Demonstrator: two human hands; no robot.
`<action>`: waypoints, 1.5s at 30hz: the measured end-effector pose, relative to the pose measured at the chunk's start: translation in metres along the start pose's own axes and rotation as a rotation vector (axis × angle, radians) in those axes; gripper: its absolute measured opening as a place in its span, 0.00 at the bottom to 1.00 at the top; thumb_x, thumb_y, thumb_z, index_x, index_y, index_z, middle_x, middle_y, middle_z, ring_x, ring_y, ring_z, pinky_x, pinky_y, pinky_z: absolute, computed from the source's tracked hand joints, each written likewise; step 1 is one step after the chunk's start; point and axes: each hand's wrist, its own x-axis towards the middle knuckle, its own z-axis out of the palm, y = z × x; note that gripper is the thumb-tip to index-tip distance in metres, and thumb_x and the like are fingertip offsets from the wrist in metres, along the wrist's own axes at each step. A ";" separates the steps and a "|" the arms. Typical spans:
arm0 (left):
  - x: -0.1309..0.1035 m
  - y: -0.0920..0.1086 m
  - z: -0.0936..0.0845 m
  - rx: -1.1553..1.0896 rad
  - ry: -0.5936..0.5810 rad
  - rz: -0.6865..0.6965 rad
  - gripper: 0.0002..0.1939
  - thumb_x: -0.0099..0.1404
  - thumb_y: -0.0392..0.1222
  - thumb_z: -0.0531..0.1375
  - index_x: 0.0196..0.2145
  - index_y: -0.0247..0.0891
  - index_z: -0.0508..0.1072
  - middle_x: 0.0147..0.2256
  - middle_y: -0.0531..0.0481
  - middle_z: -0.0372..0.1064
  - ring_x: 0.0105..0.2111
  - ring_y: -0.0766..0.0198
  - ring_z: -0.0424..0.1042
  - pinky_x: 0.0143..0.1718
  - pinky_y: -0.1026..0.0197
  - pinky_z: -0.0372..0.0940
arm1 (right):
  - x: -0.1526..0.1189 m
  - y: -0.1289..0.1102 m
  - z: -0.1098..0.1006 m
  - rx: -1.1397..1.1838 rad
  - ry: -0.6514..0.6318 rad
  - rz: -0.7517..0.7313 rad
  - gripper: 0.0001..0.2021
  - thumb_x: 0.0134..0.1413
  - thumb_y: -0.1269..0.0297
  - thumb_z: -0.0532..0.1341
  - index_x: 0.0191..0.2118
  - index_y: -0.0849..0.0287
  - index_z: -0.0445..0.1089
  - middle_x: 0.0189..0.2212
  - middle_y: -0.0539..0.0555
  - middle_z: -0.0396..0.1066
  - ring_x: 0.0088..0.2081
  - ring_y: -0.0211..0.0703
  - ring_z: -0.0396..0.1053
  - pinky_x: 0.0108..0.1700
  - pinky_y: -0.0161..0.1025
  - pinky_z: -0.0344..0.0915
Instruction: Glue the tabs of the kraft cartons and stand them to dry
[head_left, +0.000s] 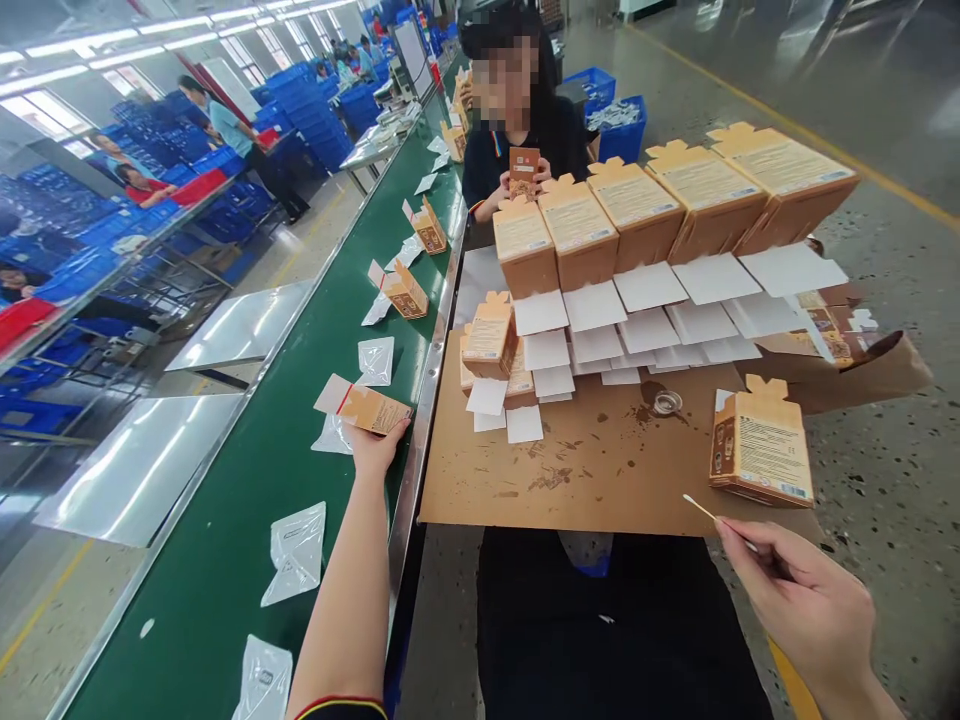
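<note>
My left hand [373,448] reaches over the green conveyor belt [202,560], its fingers around a small brown carton [373,409] whose white flap stands open. Under that carton lies a silvery packet [332,436], partly covered. Low on the right, my right hand [802,580] pinches a thin cotton swab [699,506], its white tip pointing up and left. Just beyond the swab, a single brown carton [763,442] rests on the cardboard sheet [480,480]. A small clear dish [667,403] sits there too, with dark wet spots around it.
Rows of brown cartons [649,215] with white flaps are stacked on the cardboard. More open cartons [406,291] and silvery packets [297,545] lie along the belt. Across from me a co-worker [517,120] holds a carton. Blue crates [619,125] stand behind.
</note>
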 end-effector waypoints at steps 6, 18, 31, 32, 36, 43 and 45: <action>0.002 0.009 0.003 0.061 0.106 -0.103 0.53 0.44 0.38 0.88 0.59 0.43 0.64 0.65 0.29 0.76 0.72 0.29 0.75 0.78 0.23 0.63 | -0.006 0.014 -0.009 -0.006 0.093 0.095 0.13 0.64 0.50 0.74 0.31 0.48 0.87 0.21 0.49 0.79 0.20 0.43 0.73 0.27 0.40 0.76; 0.025 0.039 0.019 -0.260 0.151 -0.081 0.38 0.59 0.39 0.77 0.62 0.44 0.66 0.63 0.35 0.77 0.69 0.42 0.80 0.72 0.36 0.75 | -0.011 0.008 -0.016 0.000 0.085 0.292 0.06 0.58 0.51 0.76 0.32 0.42 0.88 0.24 0.51 0.82 0.22 0.49 0.76 0.24 0.44 0.73; -0.159 0.088 -0.038 -0.682 -0.267 -0.110 0.40 0.63 0.50 0.74 0.72 0.57 0.77 0.73 0.46 0.76 0.79 0.30 0.68 0.78 0.27 0.69 | 0.019 0.001 -0.019 -0.035 0.049 -0.045 0.06 0.61 0.59 0.75 0.32 0.46 0.87 0.22 0.48 0.82 0.19 0.44 0.73 0.25 0.43 0.76; -0.170 0.092 -0.036 -0.684 -0.280 -0.103 0.41 0.63 0.51 0.75 0.73 0.58 0.76 0.75 0.47 0.75 0.80 0.30 0.65 0.79 0.27 0.67 | 0.025 -0.002 -0.019 -0.038 0.038 -0.079 0.05 0.62 0.60 0.75 0.33 0.47 0.87 0.23 0.48 0.82 0.19 0.43 0.74 0.25 0.42 0.76; -0.200 0.091 -0.021 -0.727 -0.338 -0.143 0.45 0.60 0.54 0.80 0.73 0.60 0.77 0.76 0.48 0.74 0.81 0.32 0.65 0.78 0.31 0.70 | 0.038 -0.022 -0.012 0.016 -0.076 -0.171 0.05 0.65 0.64 0.74 0.36 0.50 0.87 0.25 0.48 0.84 0.20 0.40 0.75 0.26 0.37 0.75; -0.231 0.069 0.015 -0.678 -0.401 -0.270 0.44 0.62 0.54 0.81 0.73 0.57 0.76 0.69 0.43 0.80 0.74 0.37 0.76 0.73 0.35 0.75 | 0.008 -0.073 0.056 0.171 -0.363 -0.239 0.11 0.75 0.69 0.68 0.37 0.52 0.84 0.23 0.46 0.77 0.22 0.38 0.73 0.28 0.35 0.72; -0.234 0.066 0.021 -0.651 -0.384 -0.280 0.43 0.62 0.53 0.81 0.72 0.54 0.77 0.69 0.42 0.80 0.73 0.38 0.76 0.74 0.37 0.74 | -0.003 -0.076 0.085 0.183 -0.372 -0.316 0.13 0.77 0.69 0.65 0.38 0.53 0.83 0.22 0.46 0.74 0.23 0.38 0.71 0.30 0.35 0.70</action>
